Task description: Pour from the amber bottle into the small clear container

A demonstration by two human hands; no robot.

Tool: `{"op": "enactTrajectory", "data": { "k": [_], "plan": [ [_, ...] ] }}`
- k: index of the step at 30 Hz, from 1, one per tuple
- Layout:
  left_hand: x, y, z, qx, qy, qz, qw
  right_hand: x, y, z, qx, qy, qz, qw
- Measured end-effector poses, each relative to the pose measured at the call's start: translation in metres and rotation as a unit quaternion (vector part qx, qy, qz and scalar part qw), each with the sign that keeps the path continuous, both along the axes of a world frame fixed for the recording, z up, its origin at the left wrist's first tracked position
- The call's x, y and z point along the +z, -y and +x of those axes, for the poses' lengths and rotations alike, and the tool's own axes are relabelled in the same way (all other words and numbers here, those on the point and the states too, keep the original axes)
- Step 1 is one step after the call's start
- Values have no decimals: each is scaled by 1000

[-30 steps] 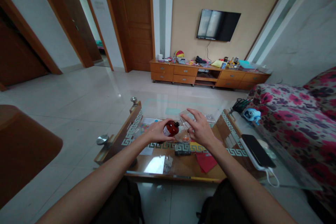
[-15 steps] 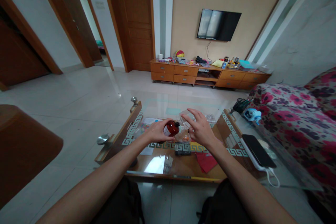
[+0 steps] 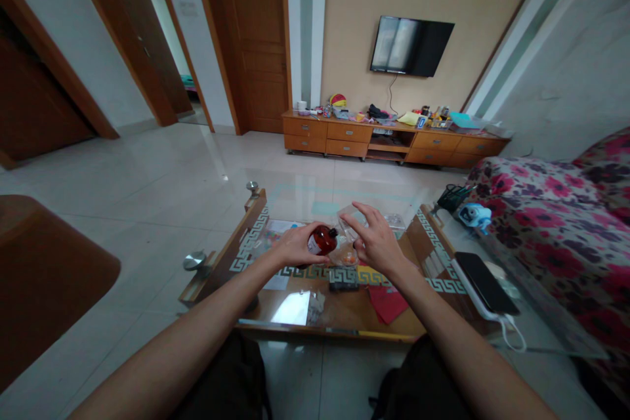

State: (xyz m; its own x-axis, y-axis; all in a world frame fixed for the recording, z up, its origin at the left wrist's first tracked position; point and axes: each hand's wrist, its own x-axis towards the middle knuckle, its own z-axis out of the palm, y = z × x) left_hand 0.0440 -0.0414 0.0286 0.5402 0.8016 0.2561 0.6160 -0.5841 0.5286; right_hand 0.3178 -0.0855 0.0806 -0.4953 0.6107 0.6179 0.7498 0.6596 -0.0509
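Note:
My left hand [image 3: 294, 246] is wrapped round a reddish-brown bottle [image 3: 323, 241] with a pale label and a black top. The bottle leans, its top pointing right toward my other hand. Just to the right, my right hand [image 3: 377, 236] is raised, its upper fingers stretched out and its lower fingers curled in. A small dark piece shows at those curled fingertips; I cannot tell what it is. A clear plastic box [image 3: 346, 228] shows behind the right fingers. Below the hands is a clear container with orange bits [image 3: 348, 258]. The bottle and right hand are apart.
Both hands are over a glass coffee table [image 3: 290, 325] with red paper [image 3: 386, 304] beneath the glass. On its right lie a black phone [image 3: 485, 282] with a white cable and a blue-white toy [image 3: 475, 215]. A flowered sofa [image 3: 546, 230] stands on the right.
The view has shifted very slightly. Both hands and the bottle keep nearly the same positions.

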Motion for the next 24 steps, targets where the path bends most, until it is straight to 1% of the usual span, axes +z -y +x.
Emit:
{"op": "enactTrajectory", "data": {
  "k": [17, 24],
  "plan": [
    [-1, -1, 0, -3, 12, 2, 1000, -1, -1, 1, 4, 7, 1, 1000],
    [0, -1, 1, 2, -3, 2, 1000, 0, -1, 0, 1, 3, 1, 1000]
  ]
}}
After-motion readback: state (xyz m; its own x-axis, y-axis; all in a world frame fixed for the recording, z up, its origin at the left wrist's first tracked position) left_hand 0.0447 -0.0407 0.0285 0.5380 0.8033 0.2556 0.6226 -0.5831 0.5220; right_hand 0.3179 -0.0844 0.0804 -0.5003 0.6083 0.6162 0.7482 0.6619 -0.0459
